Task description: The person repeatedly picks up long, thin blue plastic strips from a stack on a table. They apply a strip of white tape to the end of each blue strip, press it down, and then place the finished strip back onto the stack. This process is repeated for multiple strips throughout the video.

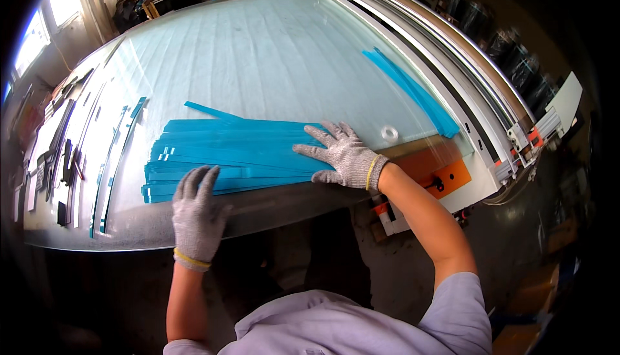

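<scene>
A wide pile of long blue strips lies across the near part of a glass-topped table. My right hand, in a grey knit glove with a yellow cuff, lies spread over the pile's right end. Its fingers point left and hold nothing. At the near left edge of the pile is my left hand, gloved the same way. Its fingers are stretched out and reach the lower strips; whether they press on them I cannot tell. One strip sticks out at an angle from the pile's far side.
More blue strips lie beside the white rail on the right. A white ring sits near my right hand. An orange plate is at the near right corner. Dark strips and a calculator lie on the left.
</scene>
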